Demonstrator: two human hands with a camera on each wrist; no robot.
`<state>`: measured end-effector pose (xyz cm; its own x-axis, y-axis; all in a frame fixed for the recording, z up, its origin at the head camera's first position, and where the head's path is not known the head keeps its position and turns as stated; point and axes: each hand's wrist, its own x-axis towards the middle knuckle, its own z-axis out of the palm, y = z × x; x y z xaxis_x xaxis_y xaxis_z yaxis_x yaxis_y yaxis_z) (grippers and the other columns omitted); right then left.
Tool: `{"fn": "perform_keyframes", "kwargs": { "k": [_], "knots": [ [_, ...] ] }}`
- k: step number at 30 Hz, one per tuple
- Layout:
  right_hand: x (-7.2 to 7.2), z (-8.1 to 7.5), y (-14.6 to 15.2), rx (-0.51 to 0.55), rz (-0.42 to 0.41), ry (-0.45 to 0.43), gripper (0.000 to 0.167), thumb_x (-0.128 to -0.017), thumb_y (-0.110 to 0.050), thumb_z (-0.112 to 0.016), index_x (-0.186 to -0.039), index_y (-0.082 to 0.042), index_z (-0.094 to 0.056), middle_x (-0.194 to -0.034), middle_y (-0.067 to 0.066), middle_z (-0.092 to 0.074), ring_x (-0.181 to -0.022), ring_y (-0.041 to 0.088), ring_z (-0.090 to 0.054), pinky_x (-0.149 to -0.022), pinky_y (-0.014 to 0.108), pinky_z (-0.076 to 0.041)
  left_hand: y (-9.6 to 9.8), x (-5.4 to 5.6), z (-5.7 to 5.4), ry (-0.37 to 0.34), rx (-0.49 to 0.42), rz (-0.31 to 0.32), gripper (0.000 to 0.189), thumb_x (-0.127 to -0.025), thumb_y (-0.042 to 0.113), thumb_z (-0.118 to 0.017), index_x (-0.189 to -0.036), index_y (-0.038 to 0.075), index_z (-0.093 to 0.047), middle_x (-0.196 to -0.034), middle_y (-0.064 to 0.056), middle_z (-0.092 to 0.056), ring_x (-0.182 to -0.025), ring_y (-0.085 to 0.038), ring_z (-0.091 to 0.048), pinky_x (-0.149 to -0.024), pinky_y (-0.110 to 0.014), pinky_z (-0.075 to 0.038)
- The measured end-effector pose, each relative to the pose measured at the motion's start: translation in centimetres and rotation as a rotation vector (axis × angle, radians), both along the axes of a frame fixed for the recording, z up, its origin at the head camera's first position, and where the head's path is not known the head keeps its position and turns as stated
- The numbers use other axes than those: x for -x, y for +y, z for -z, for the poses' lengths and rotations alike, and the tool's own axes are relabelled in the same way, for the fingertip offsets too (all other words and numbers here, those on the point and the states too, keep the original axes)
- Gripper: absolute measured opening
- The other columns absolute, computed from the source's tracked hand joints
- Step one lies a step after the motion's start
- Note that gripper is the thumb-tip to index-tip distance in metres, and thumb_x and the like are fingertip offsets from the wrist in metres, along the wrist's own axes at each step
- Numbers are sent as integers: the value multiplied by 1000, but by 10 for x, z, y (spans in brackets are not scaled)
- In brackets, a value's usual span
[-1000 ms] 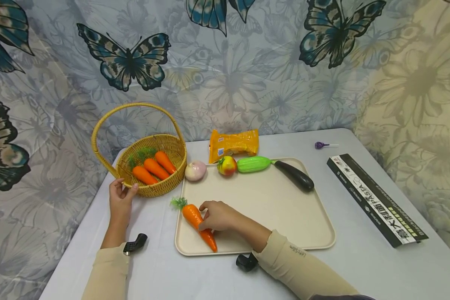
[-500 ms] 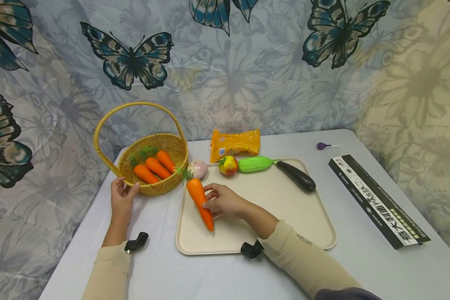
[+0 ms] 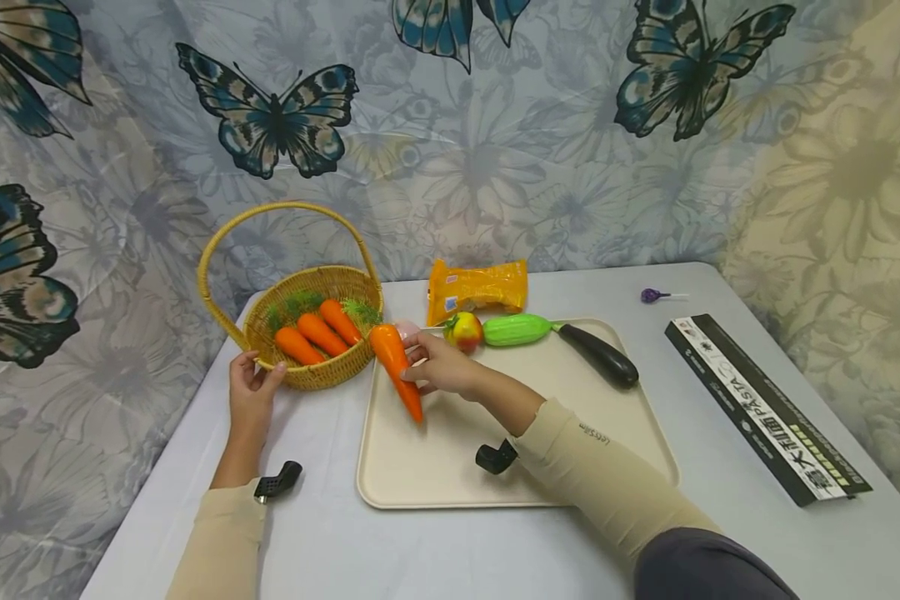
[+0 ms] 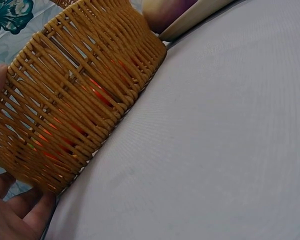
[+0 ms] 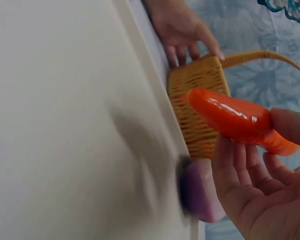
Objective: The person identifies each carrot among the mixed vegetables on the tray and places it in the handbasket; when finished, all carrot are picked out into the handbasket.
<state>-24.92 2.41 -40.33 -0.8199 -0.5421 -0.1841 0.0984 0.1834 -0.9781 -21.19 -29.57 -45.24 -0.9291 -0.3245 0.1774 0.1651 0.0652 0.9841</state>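
Note:
In the head view my right hand (image 3: 444, 367) pinches an orange carrot (image 3: 396, 362) between thumb and fingers. It is held tilted above the tray's left part, its green top reaching over the rim of a yellow wicker basket (image 3: 333, 377). Several more carrots (image 3: 321, 335) lie inside the basket. My left hand (image 3: 253, 400) grips the basket's near left side; the left wrist view has the thumb at the rim and fingers (image 4: 37, 212) low on the woven wall (image 4: 85, 95). A purple-white onion (image 5: 200, 190) sits beside the basket, mostly hidden behind the carrot in the head view.
A beige tray (image 3: 435, 467) lies in the middle. Along its far edge are a red-yellow fruit (image 3: 465, 332), a green ridged vegetable (image 3: 517, 330) and an eggplant (image 3: 598, 357). Behind lies an orange packet (image 3: 477, 288). At right are a lollipop (image 3: 652, 296) and a long black pasta box (image 3: 768, 408).
The right hand has lifted the carrot off the tray and carried it away from me, up to the basket's right rim. The left hand keeps its hold on the basket.

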Motion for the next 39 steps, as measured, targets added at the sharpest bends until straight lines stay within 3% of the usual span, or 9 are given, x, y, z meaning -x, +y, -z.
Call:
{"fn": "perform_keyframes", "kwargs": {
  "k": [5, 10, 16, 21, 26, 33, 39],
  "knots": [
    [20, -6, -13, -23, -3, 18, 44, -92, -5, -65, -131, -6, -46, -108, 14, -52, -92, 25, -59, -73, 39, -58, -2, 1, 2, -7, 20, -4, 63, -92, 11, -67, -138, -3, -26, -155, -18, -25, -137, -38, -30, -94, -16, -42],
    [38, -15, -29, -48, 6, 45, 46, -91, -6, -67, -131, -5, -45, -104, 12, -52, -84, 22, -59, -77, 45, -57, -9, 9, 15, -7, 5, -12, 63, -92, 11, -68, -138, 0, -27, -156, -13, -27, -135, -33, -33, -94, -16, -42],
    [53, -28, -44, -76, 14, 78, 46, -90, -6, -68, -130, -5, -46, -105, 12, -52, -86, 22, -57, -79, 49, -56, -11, 12, 24, 5, -1, -21, 58, -92, 14, -68, -137, 8, -31, -156, -9, -28, -135, -31, -34, -94, -16, -42],
    [67, -36, -51, -85, 17, 94, 49, -90, -6, -68, -133, -5, -45, -108, 13, -53, -93, 25, -59, -75, 42, -58, -11, 12, 24, 12, -3, -16, 60, -93, 14, -68, -138, 5, -30, -157, -9, -26, -135, -32, -33, -95, -17, -41],
    [80, -45, -56, -74, 22, 72, 51, -92, -6, -66, -136, -4, -41, -114, 14, -54, -103, 27, -58, -82, 45, -55, -11, 13, 21, -3, 10, -13, 63, -92, 14, -68, -139, 3, -28, -158, -8, -24, -136, -30, -33, -94, -15, -41],
    [96, -57, -65, -101, 24, 97, 52, -92, -7, -65, -138, -4, -40, -120, 15, -54, -104, 27, -58, -86, 46, -54, -4, 5, 8, -26, 30, -2, 65, -93, 13, -67, -140, -2, -25, -159, -12, -20, -138, -34, -30, -97, -17, -41],
    [110, -66, -79, -100, 11, 142, 53, -92, -7, -65, -138, -4, -40, -116, 13, -57, -95, 24, -60, -83, 45, -54, -10, 12, 18, -10, 15, -6, 62, -93, 13, -67, -139, 3, -28, -158, -9, -21, -138, -32, -30, -99, -18, -40]
  ]
}}
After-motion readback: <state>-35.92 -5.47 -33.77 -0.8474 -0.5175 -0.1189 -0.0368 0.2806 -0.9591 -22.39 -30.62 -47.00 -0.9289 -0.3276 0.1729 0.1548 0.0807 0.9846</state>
